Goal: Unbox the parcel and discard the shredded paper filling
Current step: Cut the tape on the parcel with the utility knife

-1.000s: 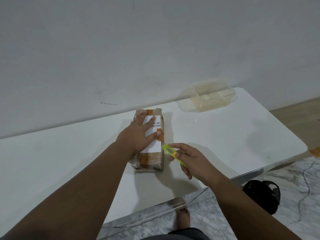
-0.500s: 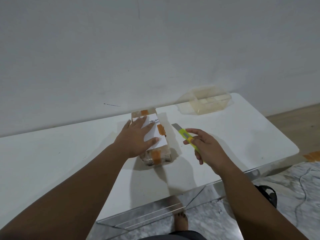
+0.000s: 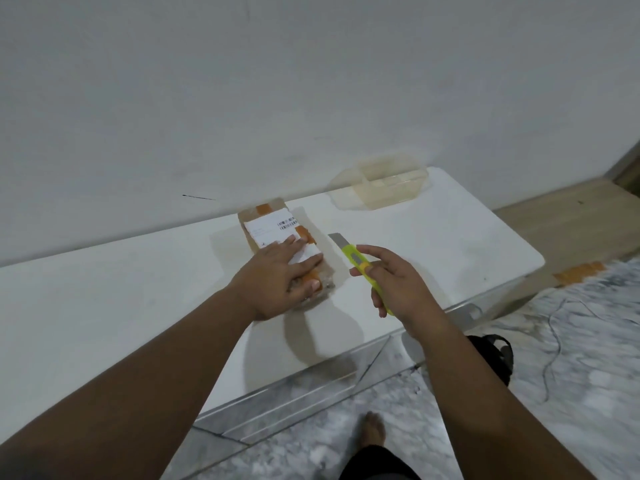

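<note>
Left hand (image 3: 277, 277) lies flat, fingers straight, pressing the near end of the brown tape-wrapped cardboard parcel (image 3: 270, 226) on the white table (image 3: 433, 237). The label print is illegible. Right hand (image 3: 398, 287) grips a yellow-green utility knife (image 3: 356, 259), blade out, beside the parcel and with its handle partly hidden.

White table (image 3: 450, 244), clear plastic container (image 3: 391, 181) at its far edge, black object (image 3: 495, 358) on marbled floor (image 3: 571, 358)

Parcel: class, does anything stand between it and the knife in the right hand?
Nothing visible does. The right hand holds the knife just right of the parcel, only bare table between; the left hand presses the parcel's near end.
</note>
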